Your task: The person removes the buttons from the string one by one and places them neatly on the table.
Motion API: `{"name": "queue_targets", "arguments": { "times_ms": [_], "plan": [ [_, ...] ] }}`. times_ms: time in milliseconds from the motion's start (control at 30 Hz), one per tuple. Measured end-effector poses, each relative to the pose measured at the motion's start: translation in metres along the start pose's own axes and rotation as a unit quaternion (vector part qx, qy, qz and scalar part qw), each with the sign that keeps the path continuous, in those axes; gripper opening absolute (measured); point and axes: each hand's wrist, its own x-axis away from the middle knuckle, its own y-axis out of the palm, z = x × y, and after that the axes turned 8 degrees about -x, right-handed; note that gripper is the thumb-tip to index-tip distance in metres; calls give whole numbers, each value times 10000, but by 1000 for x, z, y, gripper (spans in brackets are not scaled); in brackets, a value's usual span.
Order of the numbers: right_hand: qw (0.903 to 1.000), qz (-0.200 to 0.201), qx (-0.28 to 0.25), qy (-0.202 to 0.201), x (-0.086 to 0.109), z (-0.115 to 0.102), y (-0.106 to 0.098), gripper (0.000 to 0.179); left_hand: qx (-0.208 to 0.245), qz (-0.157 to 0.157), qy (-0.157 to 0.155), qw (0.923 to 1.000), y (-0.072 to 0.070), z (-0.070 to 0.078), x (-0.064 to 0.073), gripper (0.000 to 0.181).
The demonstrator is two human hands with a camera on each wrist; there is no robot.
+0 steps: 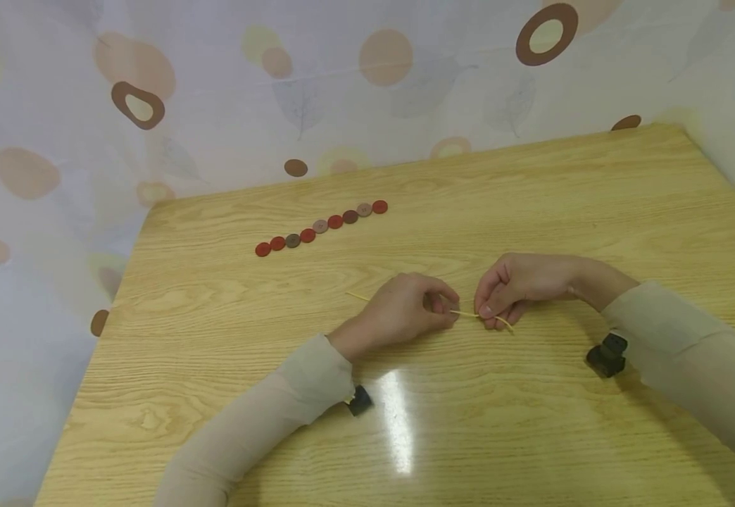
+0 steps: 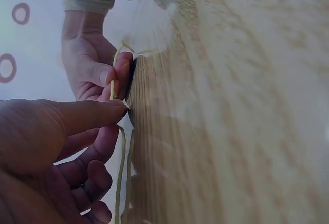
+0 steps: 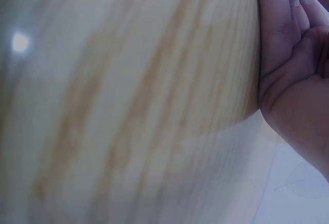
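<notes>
A thin yellow string (image 1: 465, 313) runs between both hands low over the wooden table. My left hand (image 1: 408, 310) pinches it between thumb and forefinger, and its long tail trails out to the left behind that hand. Close on the right, my right hand (image 1: 519, 285) grips the string near its other end between thumb and fingers, with a short curved end sticking out below. In the left wrist view a small dark edge shows at the left fingertips (image 2: 121, 110); I cannot tell what it is. Only part of the right palm (image 3: 298, 75) appears in the right wrist view.
A slanting row of several red, brown and grey buttons (image 1: 335, 222) lies on the table (image 1: 215, 338) beyond the left hand. A patterned curtain (image 1: 342, 84) hangs along the table's far edge. Small black cameras (image 1: 607, 355) sit under both wrists.
</notes>
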Motion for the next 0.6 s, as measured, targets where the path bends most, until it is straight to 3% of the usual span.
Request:
{"name": "queue_targets", "arguments": {
  "times_ms": [600],
  "plan": [
    [10000,74,30,15,0,0,1,18,310,188,-26,9993,-1,-7,4,26]
  ]
}}
